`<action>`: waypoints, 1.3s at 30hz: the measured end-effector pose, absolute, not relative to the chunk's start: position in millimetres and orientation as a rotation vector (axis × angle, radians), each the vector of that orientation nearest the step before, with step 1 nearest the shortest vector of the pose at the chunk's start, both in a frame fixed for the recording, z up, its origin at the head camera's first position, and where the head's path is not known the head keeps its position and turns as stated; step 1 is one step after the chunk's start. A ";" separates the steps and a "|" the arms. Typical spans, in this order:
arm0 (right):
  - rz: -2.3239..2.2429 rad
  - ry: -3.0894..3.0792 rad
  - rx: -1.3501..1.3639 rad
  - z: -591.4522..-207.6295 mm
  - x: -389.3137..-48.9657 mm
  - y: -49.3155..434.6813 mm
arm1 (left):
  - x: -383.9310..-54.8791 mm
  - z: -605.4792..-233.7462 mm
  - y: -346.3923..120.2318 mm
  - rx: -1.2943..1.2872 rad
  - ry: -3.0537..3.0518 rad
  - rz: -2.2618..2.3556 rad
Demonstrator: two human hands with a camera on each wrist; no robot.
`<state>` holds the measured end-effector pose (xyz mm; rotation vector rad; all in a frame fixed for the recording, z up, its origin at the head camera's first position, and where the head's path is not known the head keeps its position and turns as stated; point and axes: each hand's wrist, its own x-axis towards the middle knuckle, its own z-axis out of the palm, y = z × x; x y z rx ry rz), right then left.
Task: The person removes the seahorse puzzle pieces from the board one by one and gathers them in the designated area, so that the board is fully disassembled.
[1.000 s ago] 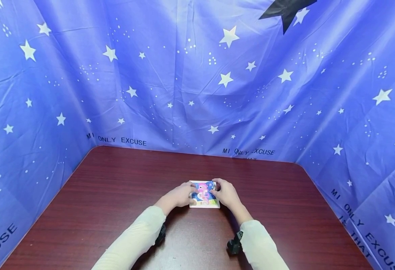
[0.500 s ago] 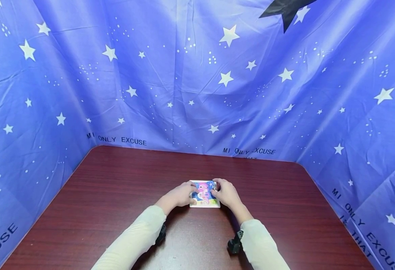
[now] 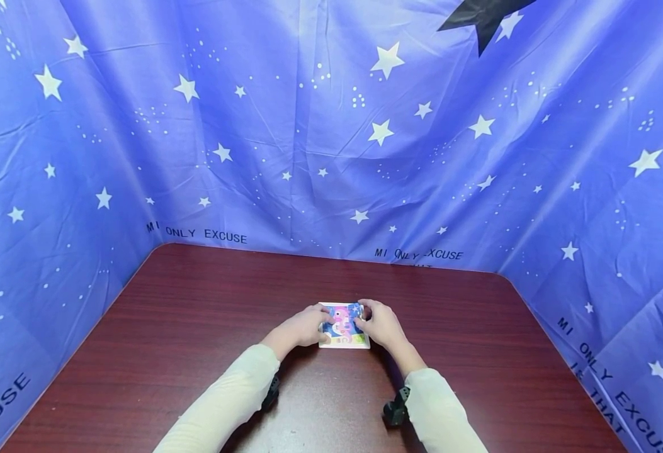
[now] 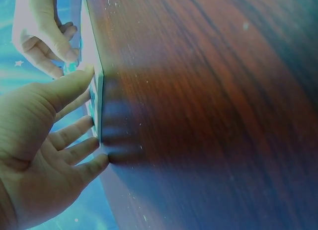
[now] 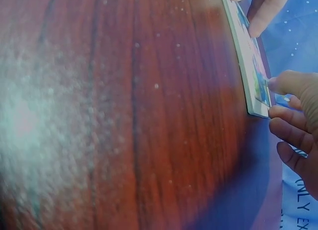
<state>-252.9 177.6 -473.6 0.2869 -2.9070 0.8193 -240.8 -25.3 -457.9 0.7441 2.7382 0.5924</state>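
A small flat picture puzzle (image 3: 344, 343) in a white frame lies on the table, showing a pink seahorse-like figure on blue and yellow. My left hand (image 3: 304, 326) steadies its left side; in the left wrist view the fingers (image 4: 79, 151) are nearly straight, and the thumb rests near the frame's edge. At the far right corner, my right hand (image 3: 384, 323) has thumb and forefinger around a blue star-printed puzzle piece (image 3: 356, 309). The thumb (image 5: 280, 84) presses on the picture in the right wrist view, with the other fingers loosely bent beside the frame. Fingertips partly cover the picture.
The dark red wooden table (image 3: 206, 296) spreads around the puzzle. Blue star-printed curtains (image 3: 331, 126) hang behind and along both sides. A black wrist camera (image 3: 395, 409) is strapped under the right forearm, and another sits under the left.
The star-printed piece at the far right corner has turned slightly and looks straighter. Both hands stay nearly in place on the puzzle.
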 end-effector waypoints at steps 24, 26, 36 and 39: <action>0.891 -2.872 0.166 -475.6 -254.1 204.3 | -243.5 -464.4 -25.2 0.794 2.753 0.588; 0.897 -2.875 0.154 -474.9 -254.4 206.4 | -243.6 -464.1 -25.5 0.798 2.757 0.584; 0.938 -2.825 0.142 -476.6 -256.0 223.4 | -242.7 -463.0 -27.0 0.810 2.759 0.594; 0.941 -2.784 0.169 -474.7 -253.5 228.9 | -242.5 -463.7 -26.8 0.794 2.749 0.604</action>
